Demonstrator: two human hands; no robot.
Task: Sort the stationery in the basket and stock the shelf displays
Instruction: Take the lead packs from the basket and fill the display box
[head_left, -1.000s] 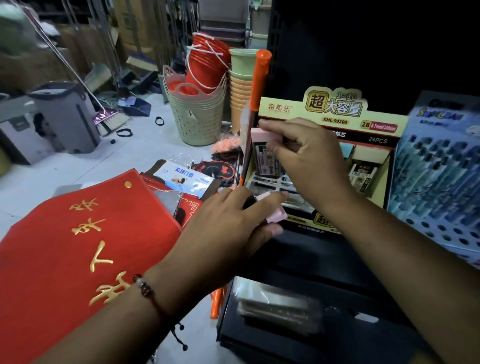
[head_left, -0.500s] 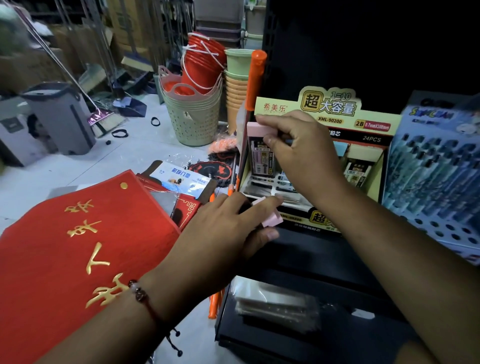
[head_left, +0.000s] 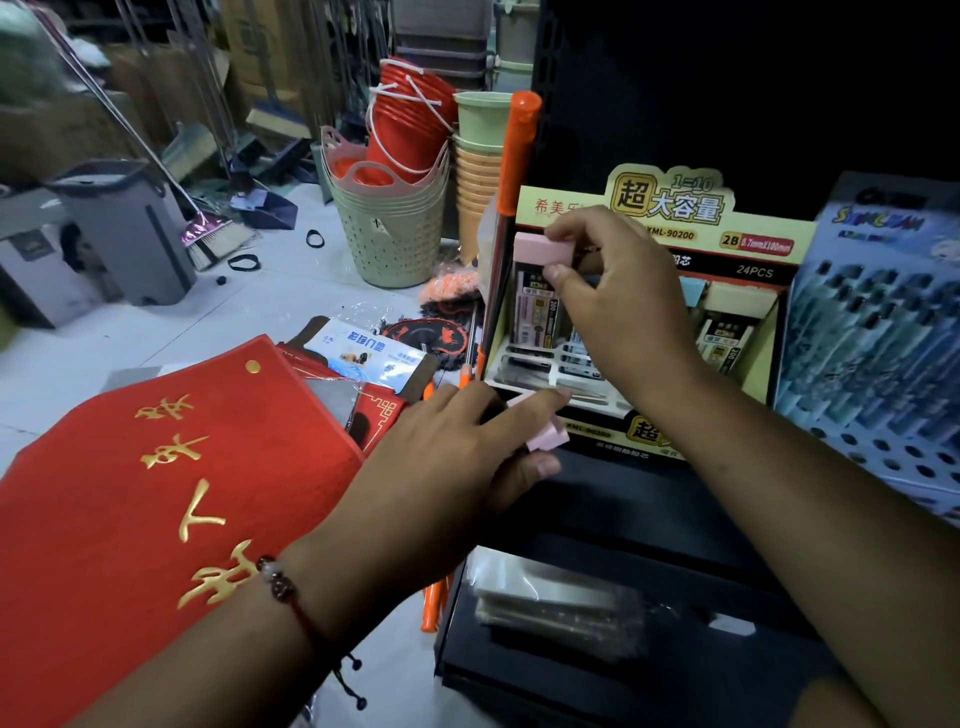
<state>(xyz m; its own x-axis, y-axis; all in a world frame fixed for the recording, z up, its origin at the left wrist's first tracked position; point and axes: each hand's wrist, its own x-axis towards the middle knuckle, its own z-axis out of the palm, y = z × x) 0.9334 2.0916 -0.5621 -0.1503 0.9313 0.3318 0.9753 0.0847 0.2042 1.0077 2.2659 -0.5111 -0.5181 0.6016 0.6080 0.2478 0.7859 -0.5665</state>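
Display box: a yellow cardboard lead-refill box (head_left: 748, 244) stands on the dark shelf (head_left: 649, 499), printed "2B" and "24PCS"; its white inner tray (head_left: 540, 364) is split into slots, some of them holding upright lead cases.
Upper pink case: a pink-capped lead case (head_left: 542, 248) stands at the left end of the tray's back row — cap up, dark printed body below it.
Right hand: the right hand (head_left: 618, 291) pinches that pink cap, fingers over its top and thumb against its lower front edge.
Lower pink case: a second pink case (head_left: 546, 434) lies at the box's lower front edge, just below the tray.
Left hand: the left hand (head_left: 457, 457) grips this second case, forefinger laid along its top and thumb underneath; only its pink end shows past the fingers.
Pen display: a blue perforated display (head_left: 872, 332) just right of the box holds rows of blue pens standing in its holes.
Lower shelf: a clear-wrapped flat pack (head_left: 550, 605) lies on the tier below.
Floor baskets: a stack of pale green perforated baskets (head_left: 389, 228) holds nested red buckets (head_left: 400, 135); beside it stand stacked beige and green cups (head_left: 475, 161).
Orange pole: an orange-topped pole (head_left: 511, 171) leans against the box's left side.
Red mat: a red mat (head_left: 156, 493) with gold characters lies at the lower left.
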